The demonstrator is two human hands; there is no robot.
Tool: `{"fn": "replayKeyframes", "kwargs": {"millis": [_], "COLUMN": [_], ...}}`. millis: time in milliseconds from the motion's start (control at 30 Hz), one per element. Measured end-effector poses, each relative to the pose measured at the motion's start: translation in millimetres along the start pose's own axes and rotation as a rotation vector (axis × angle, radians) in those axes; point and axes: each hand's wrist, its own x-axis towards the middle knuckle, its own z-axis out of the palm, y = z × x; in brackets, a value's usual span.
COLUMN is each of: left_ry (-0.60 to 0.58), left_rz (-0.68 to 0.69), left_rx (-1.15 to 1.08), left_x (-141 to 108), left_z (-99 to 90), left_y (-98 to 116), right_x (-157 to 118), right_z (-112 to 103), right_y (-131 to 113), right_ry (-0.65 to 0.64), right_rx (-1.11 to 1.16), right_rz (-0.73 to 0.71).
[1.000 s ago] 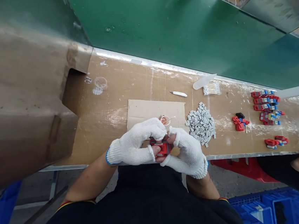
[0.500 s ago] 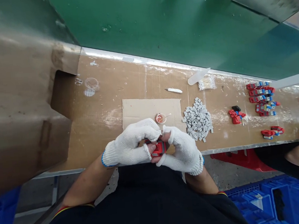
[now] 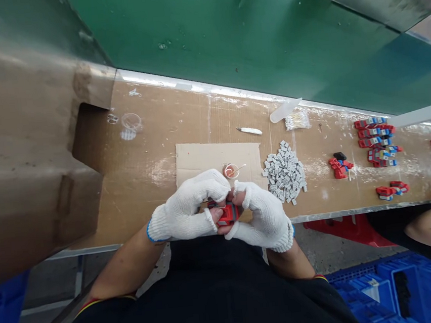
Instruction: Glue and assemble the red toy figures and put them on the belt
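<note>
The red piece (image 3: pixel 228 215) is found between the two gloved hands, at the near edge of the bench (image 3: pixel 156 177). The left hand (image 3: pixel 188 207) is closed on it from the left, thumb against its face; the right hand (image 3: pixel 262 217) is closed on its right end. Neither hand is spread. The piece's visible part appears longer from side to side, roughly along the line joining the hands; fingers cover its ends, so its full axis cannot be confirmed. Both hands touch it; neither is nearer. A small cup (image 3: pixel 225 171) stands just beyond them on a cardboard sheet (image 3: pixel 200 158). The pile of grey parts (image 3: pixel 284 174) lies to the right, nearer the right hand.
</note>
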Motion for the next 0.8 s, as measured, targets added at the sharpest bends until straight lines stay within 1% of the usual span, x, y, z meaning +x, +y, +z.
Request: {"fn": "replayKeyframes", "kwargs": {"millis": [133, 267, 400, 600, 800], "left_ry": [-0.023, -0.005, 0.014, 0.091, 0.043], "left_rz": [0.025, 0.029, 0.039, 0.048, 0.077], "left_rx": [-0.012, -0.030, -0.023, -0.016, 0.034], "left_x": [-1, -2, -2, -2, -4], "left_z": [-1.4, -1.0, 1.3, 5.9, 3.4], "left_y": [-1, -1, -1, -3, -6], "right_x": [-1, -2, -4, -12, -10], "right_z": [2, 3, 3, 6, 8], "right_y": [0, 0, -2, -2, -2], "right_ry": [-0.011, -0.041, -0.039, 0.115, 0.133], "right_rx": [-0.001, -0.028, -0.051, -0.090, -0.074], "right_rz": [-0.007, 0.014, 0.025, 0.026, 0.005]}}
